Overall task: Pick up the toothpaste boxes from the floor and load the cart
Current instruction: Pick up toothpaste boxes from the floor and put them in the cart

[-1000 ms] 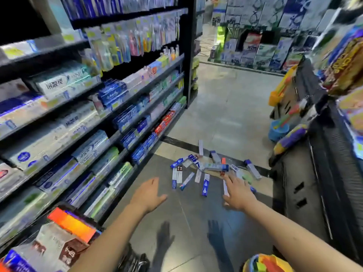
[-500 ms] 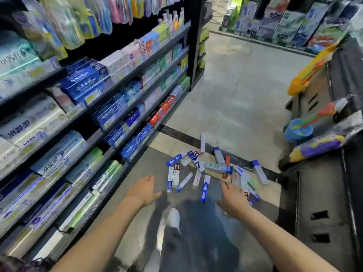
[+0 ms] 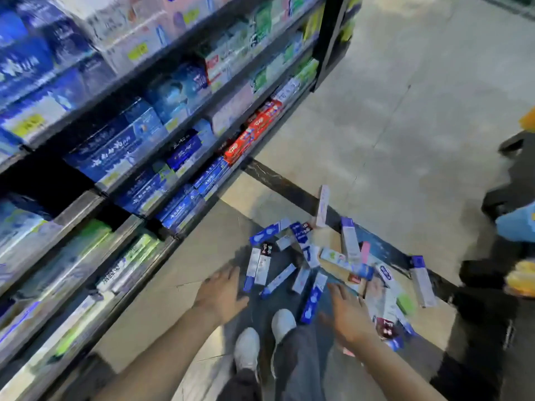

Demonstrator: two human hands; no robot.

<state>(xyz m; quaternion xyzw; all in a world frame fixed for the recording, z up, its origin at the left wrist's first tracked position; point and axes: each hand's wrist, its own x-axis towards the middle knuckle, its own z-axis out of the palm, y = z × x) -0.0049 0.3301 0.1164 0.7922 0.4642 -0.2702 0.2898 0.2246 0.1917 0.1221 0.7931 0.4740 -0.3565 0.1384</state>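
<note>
From the head camera, the toothpaste boxes are lying in a loose scatter on the floor, some overlapping and pointing different ways, spreading across a dark stripe in the tiling and sitting just ahead of the person's white shoes; the left hand is hanging palm down with its fingers spread wide and holding nothing, its fingertips just beside the white and blue boxes at the left edge of the pile, though the blur is hiding whether they are touching; the right hand is likewise reaching palm down with fingers spread wide and nothing in its grasp, sitting over the right part of the scatter and covering some boxes beneath it; whether it is touching them I cannot tell; the shelves are running along the left side, packed with blue, white, green and red cartons; a dark fixture is standing at the right edge, too blurred to make out; the cart is not showing clearly anywhere here.
</note>
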